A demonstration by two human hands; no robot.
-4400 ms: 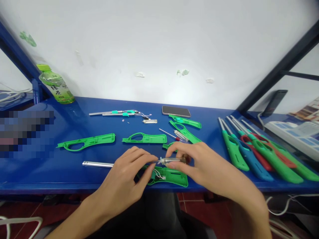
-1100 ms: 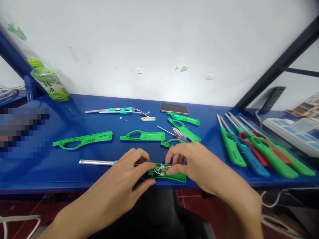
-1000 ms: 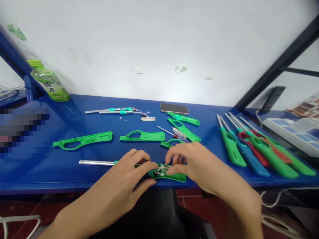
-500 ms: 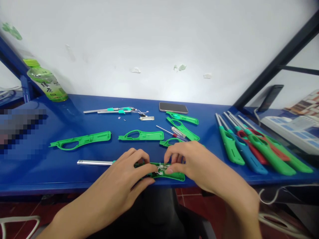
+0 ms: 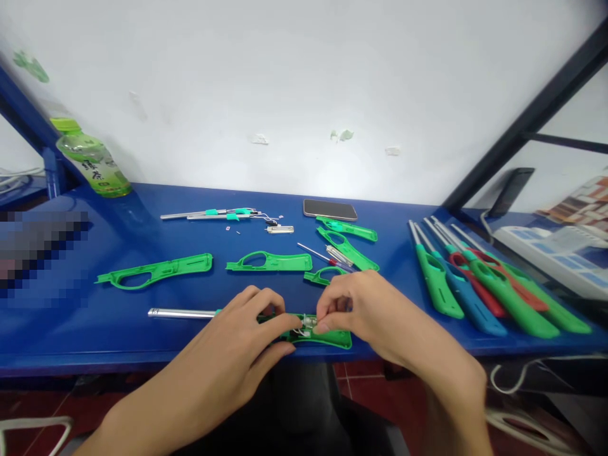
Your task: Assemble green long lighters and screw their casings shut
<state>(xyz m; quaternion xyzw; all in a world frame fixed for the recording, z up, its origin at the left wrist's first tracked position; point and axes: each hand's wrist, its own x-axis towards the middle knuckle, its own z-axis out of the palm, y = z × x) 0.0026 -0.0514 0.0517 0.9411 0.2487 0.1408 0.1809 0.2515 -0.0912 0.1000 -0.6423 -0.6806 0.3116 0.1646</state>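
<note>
Near the table's front edge lies an opened green lighter half-shell [image 5: 335,339], with a silver barrel [image 5: 183,313] sticking out to the left. My right hand [image 5: 356,310] pinches a small clear gas tank [image 5: 310,322] that sits in the shell; the fingers cover much of it. White wires [image 5: 302,332] show just beside the tank. My left hand [image 5: 256,329] curls over the shell's trigger end, fingertips by the tank's left end and thumb along the shell's near edge. What lies under the left fingers is hidden.
Green half-shells [image 5: 270,261] lie farther back, beside a screwdriver [image 5: 316,252] and a spare tank [image 5: 280,229]. Two barrels with wires [image 5: 213,215] and a phone [image 5: 330,209] are behind. Several whole lighters [image 5: 479,278] lie right; a bottle [image 5: 95,161] stands back left.
Over four seconds ago the tank was held above the shell; it is now down in it. In the last second both hands stay over the shell, with only small finger movement.
</note>
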